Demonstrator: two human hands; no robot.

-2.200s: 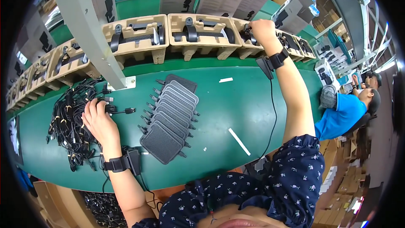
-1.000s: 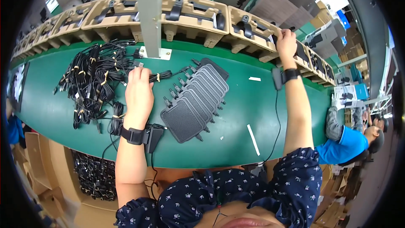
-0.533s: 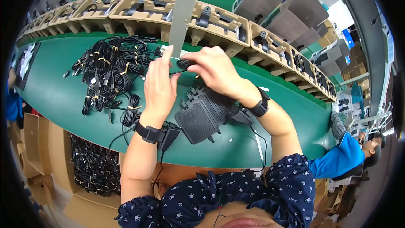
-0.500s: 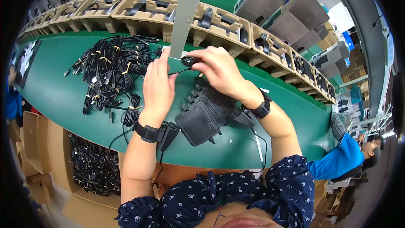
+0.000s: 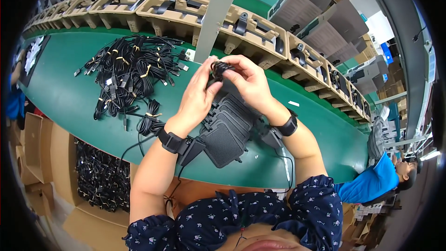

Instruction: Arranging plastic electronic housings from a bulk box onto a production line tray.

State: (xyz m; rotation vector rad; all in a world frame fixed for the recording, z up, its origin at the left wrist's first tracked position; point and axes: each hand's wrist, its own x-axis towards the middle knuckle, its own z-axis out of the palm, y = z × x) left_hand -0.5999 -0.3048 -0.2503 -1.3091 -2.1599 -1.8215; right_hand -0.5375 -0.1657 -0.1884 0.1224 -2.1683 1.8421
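One coiled black cable now gets two-handed handling: the right hand, back from the tan moulded trays, pinches it; the left hand half-curls alongside, grip unclear.

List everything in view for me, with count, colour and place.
Table: one, green, across the middle
Cable coil: one, black, centre, near the post's foot in the picture
Cable pile: one, black, table's left half
Panels: several overlapping, dark grey, centre, partly hidden
Paper strips: two, white, right of the panels
Trays: a long row, tan, far edge
Post: one, grey, top centre
Boxes: several, grey, behind the trays
Carton: one open, brown, lower left
Carton cables: uncountable, black, inside the carton
Co-worker: one, blue top, right edge
Wrist straps: two, black, one per wrist
Left hand: one, bare, at the coil
Right hand: one, bare, holding the coil
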